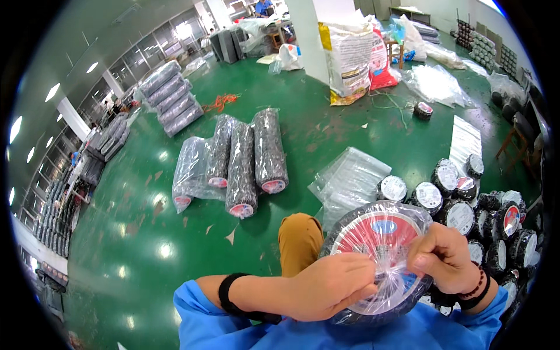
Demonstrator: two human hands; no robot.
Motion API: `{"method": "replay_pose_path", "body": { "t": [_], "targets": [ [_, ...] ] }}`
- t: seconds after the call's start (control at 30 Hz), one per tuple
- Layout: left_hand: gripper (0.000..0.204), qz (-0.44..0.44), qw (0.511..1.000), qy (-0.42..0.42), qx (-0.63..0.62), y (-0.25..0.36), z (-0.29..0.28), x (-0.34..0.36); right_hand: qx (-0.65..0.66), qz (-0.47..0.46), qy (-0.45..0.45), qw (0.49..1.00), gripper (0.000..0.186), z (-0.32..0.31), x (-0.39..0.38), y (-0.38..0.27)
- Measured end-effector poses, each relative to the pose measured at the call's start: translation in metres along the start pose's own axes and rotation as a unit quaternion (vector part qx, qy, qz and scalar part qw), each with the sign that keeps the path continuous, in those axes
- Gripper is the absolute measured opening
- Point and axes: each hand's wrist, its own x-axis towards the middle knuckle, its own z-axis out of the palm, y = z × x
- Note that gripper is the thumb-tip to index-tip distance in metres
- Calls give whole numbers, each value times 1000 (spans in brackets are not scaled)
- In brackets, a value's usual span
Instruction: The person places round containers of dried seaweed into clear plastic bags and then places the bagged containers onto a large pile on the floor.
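Observation:
A round black-rimmed package with a red and blue label (373,230), covered in clear plastic, rests on my lap, tilted toward me. The plastic is gathered into radiating creases at the middle of its face. My left hand (326,283) lies across the lower left of the face, its fingers closed on the gathered plastic. At the right, my right hand (443,256) pinches the plastic near the centre, thumb and index finger together. Just beyond the package lie flat clear plastic bags (347,181).
Wrapped black cylindrical rolls (262,151) lie on the green floor (128,233) ahead-left, behind them stacked grey bundles (169,99). Many black round packages (458,216) are piled at my right. Large sacks (344,64) stand against a pillar (315,11). A co-worker (262,8) is at the back.

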Motion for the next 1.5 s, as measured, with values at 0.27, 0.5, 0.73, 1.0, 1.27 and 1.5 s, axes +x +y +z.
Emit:
{"method": "replay_pose_path", "body": {
  "t": [0.27,0.5,0.73,1.0,1.27,1.5],
  "targets": [
    [22,-135,971,74,-185,-24,-27,13,-189,-133,35,972,13,-15,5,6],
    [32,111,962,140,209,-54,-3,45,-388,-253,27,886,26,-5,53,-17],
    [17,67,980,135,129,-52,-4,51,-435,-259,45,861,35,-17,38,9],
    [13,-96,983,155,-8,-47,-3,45,-451,-267,90,847,15,-32,40,17],
    [20,-211,922,139,-294,-47,-15,52,-532,-356,0,768,17,-16,25,25],
    [25,-66,986,142,53,-43,-16,59,-290,-154,24,944,28,-32,37,19]
  ]
}}
